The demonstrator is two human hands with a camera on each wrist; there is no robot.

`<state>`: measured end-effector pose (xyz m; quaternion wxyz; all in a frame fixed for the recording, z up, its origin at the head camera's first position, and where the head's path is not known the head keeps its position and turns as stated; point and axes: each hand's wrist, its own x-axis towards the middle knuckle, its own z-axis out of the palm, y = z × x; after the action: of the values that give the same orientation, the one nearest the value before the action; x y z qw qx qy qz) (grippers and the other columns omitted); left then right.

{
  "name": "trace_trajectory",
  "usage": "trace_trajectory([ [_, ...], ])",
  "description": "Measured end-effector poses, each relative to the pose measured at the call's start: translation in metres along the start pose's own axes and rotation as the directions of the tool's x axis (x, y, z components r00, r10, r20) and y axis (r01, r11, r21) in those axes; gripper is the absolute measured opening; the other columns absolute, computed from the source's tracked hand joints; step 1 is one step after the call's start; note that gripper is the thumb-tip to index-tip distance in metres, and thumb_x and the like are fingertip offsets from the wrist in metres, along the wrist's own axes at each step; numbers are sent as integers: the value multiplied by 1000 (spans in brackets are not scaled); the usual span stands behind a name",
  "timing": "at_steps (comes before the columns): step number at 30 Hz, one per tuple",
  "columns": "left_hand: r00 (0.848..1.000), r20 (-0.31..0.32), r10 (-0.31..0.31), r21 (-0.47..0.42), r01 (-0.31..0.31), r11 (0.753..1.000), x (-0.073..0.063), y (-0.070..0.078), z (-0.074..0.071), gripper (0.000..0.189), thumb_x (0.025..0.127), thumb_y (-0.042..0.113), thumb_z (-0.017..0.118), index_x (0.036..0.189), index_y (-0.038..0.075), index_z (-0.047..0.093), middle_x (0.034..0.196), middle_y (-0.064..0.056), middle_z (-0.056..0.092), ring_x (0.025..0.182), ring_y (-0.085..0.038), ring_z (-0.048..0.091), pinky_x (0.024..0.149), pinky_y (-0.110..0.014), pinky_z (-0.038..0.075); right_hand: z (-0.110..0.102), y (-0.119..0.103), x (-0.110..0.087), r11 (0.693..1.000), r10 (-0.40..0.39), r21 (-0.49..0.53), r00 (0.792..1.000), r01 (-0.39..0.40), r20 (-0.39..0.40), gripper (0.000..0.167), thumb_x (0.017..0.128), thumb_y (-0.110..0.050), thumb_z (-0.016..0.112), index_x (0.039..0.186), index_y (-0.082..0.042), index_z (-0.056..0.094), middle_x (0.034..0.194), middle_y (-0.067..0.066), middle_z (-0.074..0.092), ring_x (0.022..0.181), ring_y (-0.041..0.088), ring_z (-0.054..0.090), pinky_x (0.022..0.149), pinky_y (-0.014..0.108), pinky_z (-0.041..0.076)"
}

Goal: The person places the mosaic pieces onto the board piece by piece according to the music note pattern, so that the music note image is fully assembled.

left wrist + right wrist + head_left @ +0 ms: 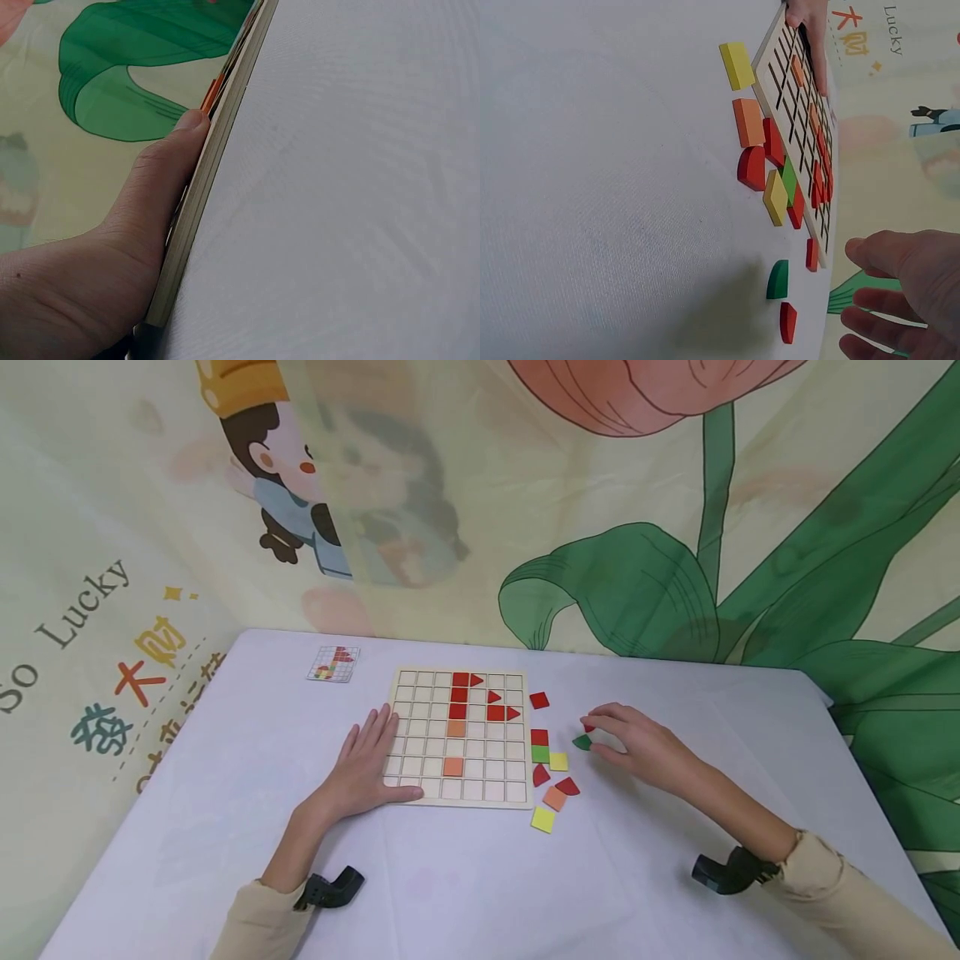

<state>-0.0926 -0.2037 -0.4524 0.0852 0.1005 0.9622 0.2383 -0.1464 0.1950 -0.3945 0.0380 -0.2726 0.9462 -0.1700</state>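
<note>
A wooden grid board (420, 747) lies on the table, with red squares, red triangles and two orange squares in its cells. My left hand (360, 768) rests on the board's left edge, fingers straight, thumb (161, 172) along the near edge. Out to the right, my right hand (641, 743) is near a green rounded piece (582, 742) and a red piece (788, 322). In the right wrist view its thumb (885, 251) and loosely bent fingers stand apart from both pieces, holding nothing.
Along the board's right side lie loose pieces: a red square (539, 700), a green square (540, 754), yellow squares (543, 820), an orange square (555, 798) and red rounded pieces (567, 787). A small pattern card (333, 664) lies at the back left, before a printed curtain (465, 610).
</note>
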Motion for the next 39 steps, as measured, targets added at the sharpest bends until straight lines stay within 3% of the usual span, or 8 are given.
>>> trace_trajectory([
  [12,1000,-9,14,-2,-14,1000,1,0,0,120,73,56,76,154,-2,10,164,-18,1,152,-38,-1,120,-58,1,2,3,10,1000,27,8,999,-27,32,43,83,-13,76,124,-6,65,124,14,61,116,31,59,86,42,58],
  [19,1000,-10,24,-6,-24,1000,4,-1,3,120,73,58,75,154,-1,9,164,-18,1,152,-37,-1,120,-58,1,7,-1,33,998,-27,-61,999,30,39,40,83,-14,77,120,-6,67,123,13,64,115,28,61,87,39,58],
  [24,1000,-13,10,-5,-10,1000,2,-3,3,121,72,56,76,154,-2,10,164,-18,1,152,-38,-1,120,-59,1,16,-5,54,996,-76,-29,994,79,79,39,85,-15,75,122,-7,67,124,12,63,117,28,59,90,38,57],
  [33,1000,-18,21,7,-21,1000,4,-2,2,120,73,58,75,154,-1,9,164,-18,1,152,-37,-1,121,-58,1,27,-6,85,995,-62,-72,996,67,67,39,86,-14,73,123,-4,66,132,14,62,124,31,58,95,41,54],
  [39,1000,-14,12,4,-12,1000,2,-2,2,120,73,55,76,154,-2,10,164,-19,2,152,-39,-1,120,-59,2,37,-6,94,994,-77,-66,994,82,80,35,87,-13,72,120,-4,67,119,12,67,109,25,62,91,36,57],
])
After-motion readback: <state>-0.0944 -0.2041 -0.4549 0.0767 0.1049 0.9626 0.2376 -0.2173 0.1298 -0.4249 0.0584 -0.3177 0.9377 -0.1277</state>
